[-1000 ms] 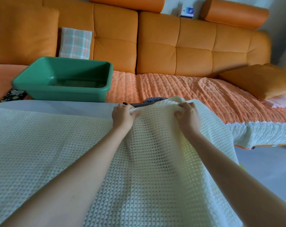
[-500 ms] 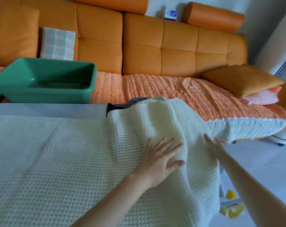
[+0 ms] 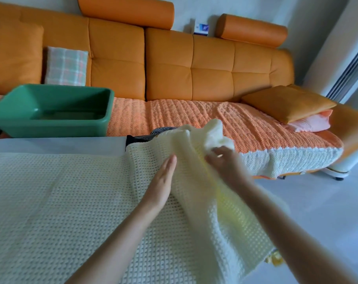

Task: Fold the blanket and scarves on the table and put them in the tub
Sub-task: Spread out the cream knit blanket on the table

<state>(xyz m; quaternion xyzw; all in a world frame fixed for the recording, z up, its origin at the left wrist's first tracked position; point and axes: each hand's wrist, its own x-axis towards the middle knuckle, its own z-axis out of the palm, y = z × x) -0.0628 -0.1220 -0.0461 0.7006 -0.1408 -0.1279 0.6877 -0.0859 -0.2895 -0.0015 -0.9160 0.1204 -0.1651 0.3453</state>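
The left hand [image 3: 162, 179] lies flat with straight fingers, pinning the blanket [image 3: 71, 201]. The blurred right hand [image 3: 225, 163] seems to grip its raised edge. Carry that edge evenly across the pinning hand.

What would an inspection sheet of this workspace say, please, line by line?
Surface: table, mostly covered.
Job's things: blanket spread out, right side bunched; dark scarf peeking from under it; green tub behind the table.
Clutter: yellow item on the floor.
Hands: left hand flat on the blanket; right hand, blurred, grips the bunched fold.
Cables: nothing seen.
Surroundings: orange sofa, orange cushion.
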